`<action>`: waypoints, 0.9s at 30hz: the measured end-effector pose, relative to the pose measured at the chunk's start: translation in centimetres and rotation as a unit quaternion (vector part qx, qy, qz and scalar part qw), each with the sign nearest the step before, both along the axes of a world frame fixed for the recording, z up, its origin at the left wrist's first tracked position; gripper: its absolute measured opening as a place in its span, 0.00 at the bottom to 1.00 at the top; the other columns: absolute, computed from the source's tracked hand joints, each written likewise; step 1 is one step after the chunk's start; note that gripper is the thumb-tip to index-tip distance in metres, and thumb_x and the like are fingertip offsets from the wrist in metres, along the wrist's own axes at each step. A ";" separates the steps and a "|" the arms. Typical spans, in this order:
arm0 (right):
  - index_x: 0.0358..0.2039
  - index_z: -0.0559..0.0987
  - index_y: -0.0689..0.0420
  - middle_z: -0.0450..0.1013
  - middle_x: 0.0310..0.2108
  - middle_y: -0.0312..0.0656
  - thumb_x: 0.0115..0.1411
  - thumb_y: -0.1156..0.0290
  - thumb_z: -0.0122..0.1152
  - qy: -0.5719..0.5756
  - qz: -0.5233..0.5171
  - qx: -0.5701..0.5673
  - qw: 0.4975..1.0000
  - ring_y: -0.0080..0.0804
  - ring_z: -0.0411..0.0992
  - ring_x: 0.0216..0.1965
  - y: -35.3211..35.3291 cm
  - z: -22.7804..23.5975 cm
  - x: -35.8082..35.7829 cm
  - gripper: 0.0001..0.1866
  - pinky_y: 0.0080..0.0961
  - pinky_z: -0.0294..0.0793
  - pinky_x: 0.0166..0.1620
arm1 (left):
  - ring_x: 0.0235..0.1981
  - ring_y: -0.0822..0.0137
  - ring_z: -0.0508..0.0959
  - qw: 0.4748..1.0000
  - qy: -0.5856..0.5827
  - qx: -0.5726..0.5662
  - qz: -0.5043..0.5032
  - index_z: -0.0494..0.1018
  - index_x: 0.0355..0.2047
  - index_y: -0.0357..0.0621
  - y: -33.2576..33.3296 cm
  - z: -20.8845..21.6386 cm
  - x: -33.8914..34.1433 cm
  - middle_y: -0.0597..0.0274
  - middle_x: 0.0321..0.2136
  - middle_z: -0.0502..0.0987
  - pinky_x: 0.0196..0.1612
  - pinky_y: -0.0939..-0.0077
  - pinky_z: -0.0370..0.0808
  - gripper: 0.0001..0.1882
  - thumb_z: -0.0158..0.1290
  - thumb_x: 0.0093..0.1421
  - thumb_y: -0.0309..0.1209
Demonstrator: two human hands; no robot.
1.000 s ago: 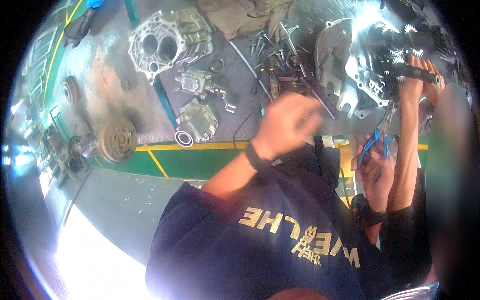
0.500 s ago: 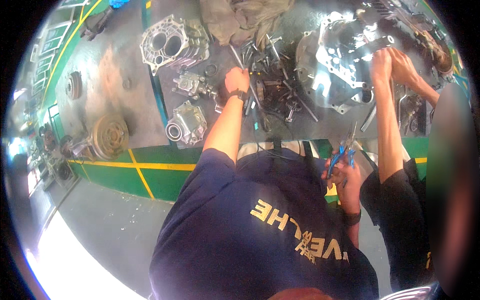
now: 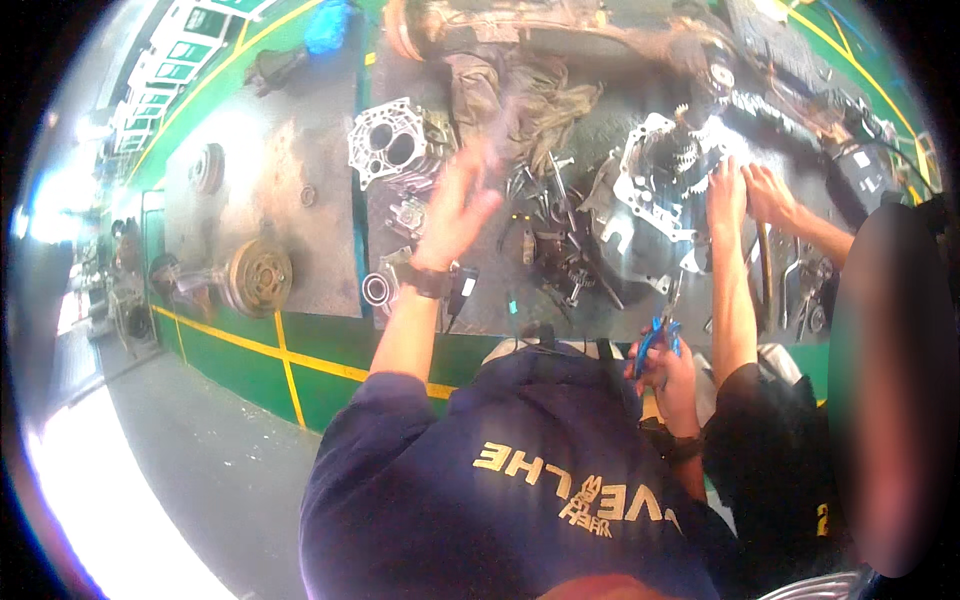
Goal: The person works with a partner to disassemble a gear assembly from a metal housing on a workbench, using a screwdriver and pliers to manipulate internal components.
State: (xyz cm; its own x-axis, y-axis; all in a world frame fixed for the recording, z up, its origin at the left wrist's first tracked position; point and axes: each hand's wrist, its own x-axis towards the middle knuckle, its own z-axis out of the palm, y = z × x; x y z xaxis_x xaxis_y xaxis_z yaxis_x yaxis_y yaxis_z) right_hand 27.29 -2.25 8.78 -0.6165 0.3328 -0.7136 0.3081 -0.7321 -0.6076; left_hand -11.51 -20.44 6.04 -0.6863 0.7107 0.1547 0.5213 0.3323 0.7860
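bench edge: the near rim of the metal workbench curves across in front of the person's navy shirt, with a green band and yellow lines below it.
room about the left hand: dull grey metal shows right of the wrist, as far as the dark tools and rods.
room about the right hand: tighter, with the co-worker's forearm just beside it on the right.
housings: pale cast metal, one ribbed housing with two big round bores, one flanged gear housing with toothed gears at its upper right.
cloth: drab, crumpled cloth, deep soft folds.
drum: round, rust-brown drum at the bench's left end.
left hand: left hand apart from the right, fingers extended and blurred, in front of the ribbed housing's right side; contact cannot be told.
right hand: right hand closed around the handles of the blue-handled pliers.
pliers: at the near rim, slim metal nose pointing up toward the gear housing, well right of the left hand.
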 end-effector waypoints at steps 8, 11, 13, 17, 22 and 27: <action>0.56 0.72 0.59 0.80 0.37 0.42 0.63 0.68 0.61 -0.034 0.043 0.062 0.997 0.32 0.81 0.28 1.5 -2.5 -1.7 0.22 0.22 0.73 0.22 | 0.27 0.72 0.74 0.977 -0.164 -0.127 -0.040 0.76 0.42 0.39 -2.0 -0.7 7.4 0.62 0.25 0.75 0.34 0.68 0.72 0.10 0.51 0.71 0.33; 0.57 0.72 0.60 0.79 0.38 0.40 0.65 0.69 0.61 -0.084 0.039 0.123 0.988 0.28 0.80 0.29 1.8 -4.3 0.0 0.21 0.21 0.72 0.23 | 0.33 0.62 0.80 0.932 -0.237 -0.238 -0.136 0.72 0.55 0.42 -1.3 2.6 5.9 0.56 0.31 0.79 0.39 0.64 0.76 0.14 0.49 0.72 0.31; 0.57 0.72 0.61 0.79 0.38 0.40 0.65 0.67 0.60 -0.111 0.031 0.156 0.981 0.27 0.80 0.28 0.8 -5.3 0.6 0.22 0.20 0.69 0.23 | 0.36 0.48 0.82 0.931 -0.162 -0.269 -0.186 0.69 0.62 0.44 -2.3 3.7 5.1 0.49 0.36 0.80 0.41 0.57 0.78 0.20 0.49 0.71 0.30; 0.57 0.73 0.61 0.77 0.39 0.39 0.63 0.70 0.62 -0.132 0.027 0.142 0.981 0.25 0.77 0.33 0.9 -5.1 -0.9 0.22 0.22 0.73 0.33 | 0.38 0.38 0.80 0.880 -0.072 -0.388 -0.266 0.66 0.70 0.50 -0.9 7.1 1.1 0.48 0.41 0.79 0.40 0.46 0.76 0.30 0.53 0.67 0.27; 0.58 0.71 0.63 0.76 0.42 0.42 0.63 0.68 0.63 -0.140 0.021 0.193 0.971 0.28 0.76 0.38 0.3 -6.9 -1.5 0.25 0.27 0.76 0.42 | 0.24 0.51 0.77 0.798 0.167 -0.473 -0.334 0.69 0.70 0.56 5.0 8.7 -3.8 0.56 0.29 0.71 0.28 0.56 0.74 0.36 0.56 0.59 0.23; 0.55 0.74 0.62 0.79 0.40 0.42 0.59 0.72 0.65 -0.113 0.005 0.181 0.977 0.28 0.77 0.37 0.8 -8.0 -3.1 0.23 0.28 0.76 0.44 | 0.23 0.50 0.76 0.793 0.225 -0.458 -0.333 0.73 0.66 0.54 11.3 11.0 -5.1 0.55 0.26 0.70 0.26 0.55 0.71 0.37 0.55 0.55 0.18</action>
State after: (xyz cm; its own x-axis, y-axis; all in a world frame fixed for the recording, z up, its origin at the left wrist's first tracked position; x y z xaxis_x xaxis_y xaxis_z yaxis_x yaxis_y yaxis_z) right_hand 24.22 -1.49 0.82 -0.4613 0.5834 -0.6684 0.4701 -0.4782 -0.7419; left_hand -16.63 -9.14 17.02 -0.1340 0.8483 -0.5123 0.9799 0.1905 0.0591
